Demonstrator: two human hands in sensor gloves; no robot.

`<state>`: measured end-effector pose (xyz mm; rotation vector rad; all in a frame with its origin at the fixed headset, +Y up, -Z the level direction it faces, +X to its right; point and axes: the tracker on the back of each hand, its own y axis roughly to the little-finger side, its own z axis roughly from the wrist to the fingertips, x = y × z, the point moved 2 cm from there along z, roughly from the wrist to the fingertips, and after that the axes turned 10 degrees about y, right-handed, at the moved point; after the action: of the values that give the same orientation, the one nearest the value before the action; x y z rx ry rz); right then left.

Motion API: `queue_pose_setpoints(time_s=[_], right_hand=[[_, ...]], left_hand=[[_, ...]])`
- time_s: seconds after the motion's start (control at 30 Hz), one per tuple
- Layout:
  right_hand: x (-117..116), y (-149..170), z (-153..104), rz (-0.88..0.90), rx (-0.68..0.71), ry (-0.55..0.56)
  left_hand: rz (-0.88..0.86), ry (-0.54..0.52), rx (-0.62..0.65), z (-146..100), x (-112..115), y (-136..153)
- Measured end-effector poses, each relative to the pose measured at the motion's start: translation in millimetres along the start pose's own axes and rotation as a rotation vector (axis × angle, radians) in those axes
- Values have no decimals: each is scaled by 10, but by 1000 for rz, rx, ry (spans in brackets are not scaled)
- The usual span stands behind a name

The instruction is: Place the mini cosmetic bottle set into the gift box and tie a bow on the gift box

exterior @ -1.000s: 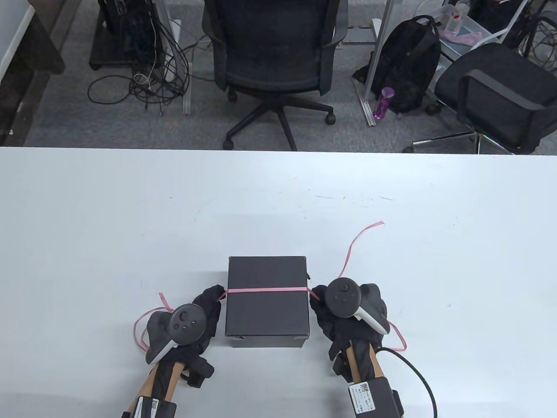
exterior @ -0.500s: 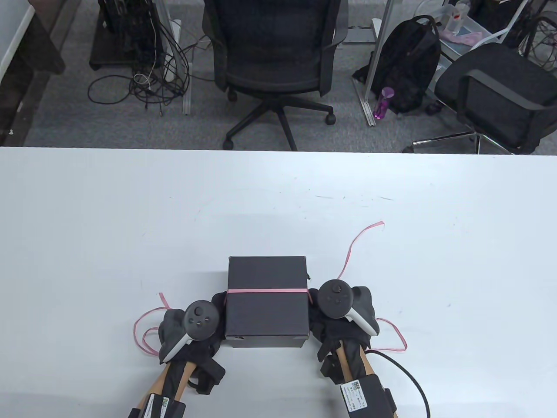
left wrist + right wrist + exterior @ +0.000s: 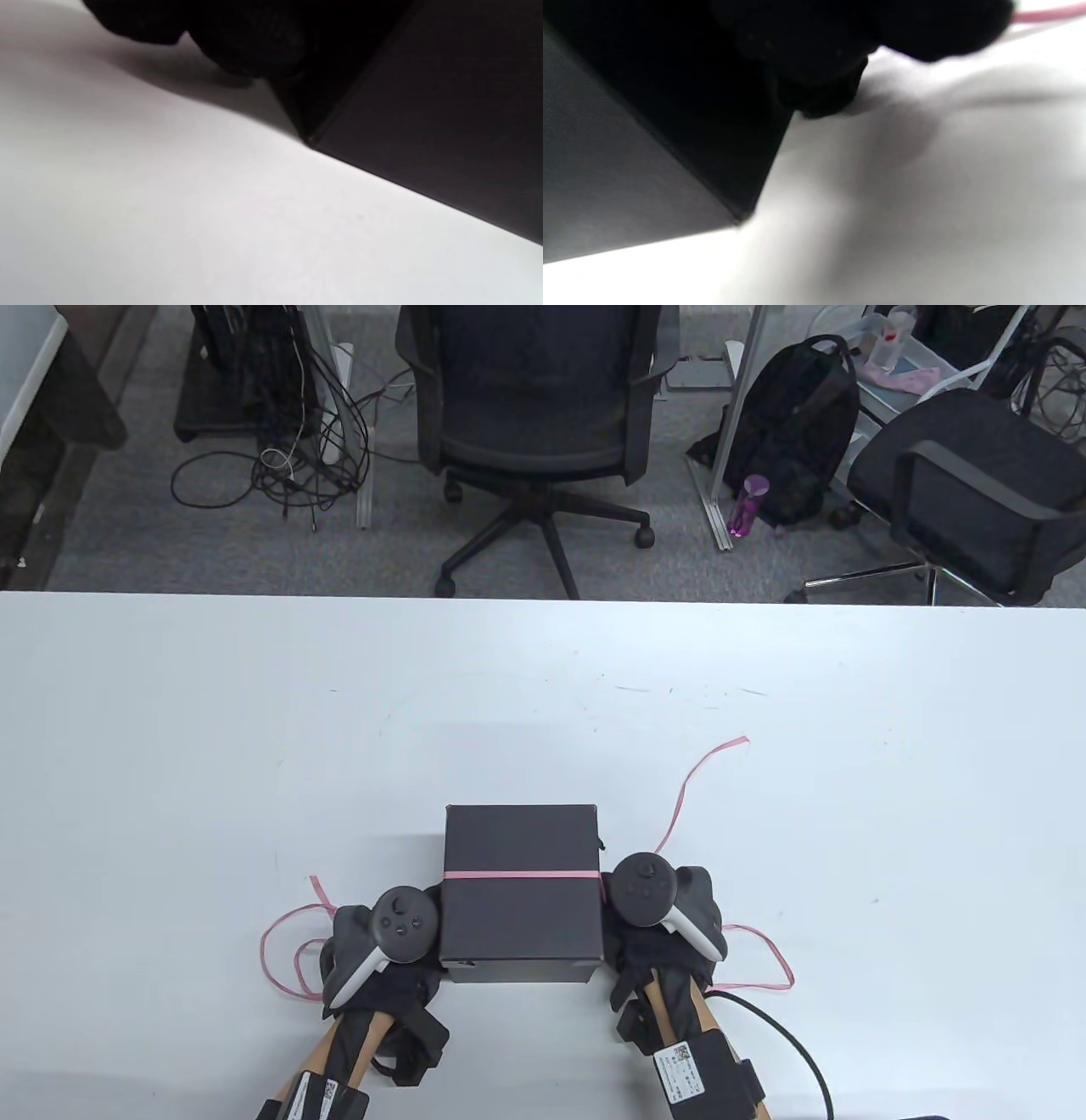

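My left hand [image 3: 373, 937] and right hand [image 3: 657, 912] have slid nearer along the box [image 3: 519, 891], which sits closed at the near edge. The ribbon [image 3: 517, 874] crosses it; bow untied. Whether either hand pinches anything, I cannot tell.

Hands close in on the box

Both the left hand [image 3: 386, 937] and right hand [image 3: 657, 912] have slid inward and toward the table's near edge, now pressed against the gift box [image 3: 519, 891] sides; ribbon [image 3: 519, 875] loops shifted slightly.
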<state>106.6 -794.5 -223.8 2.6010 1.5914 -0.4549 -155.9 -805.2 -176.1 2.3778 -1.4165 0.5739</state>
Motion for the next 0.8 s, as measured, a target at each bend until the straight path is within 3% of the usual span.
queue_pose_setpoints(time_s=[0.3,0.47,0.8], right_hand=[[-21,-29,10,-35,20,-27],[-23,-22,-10,-22,-9,14],[42,97,-59,510,-51,79]], left_hand=[[0,-28,-17,2,20,-5],[-33,-80,-2,-14,32,2],[-600,5,133,-47,-59,191]])
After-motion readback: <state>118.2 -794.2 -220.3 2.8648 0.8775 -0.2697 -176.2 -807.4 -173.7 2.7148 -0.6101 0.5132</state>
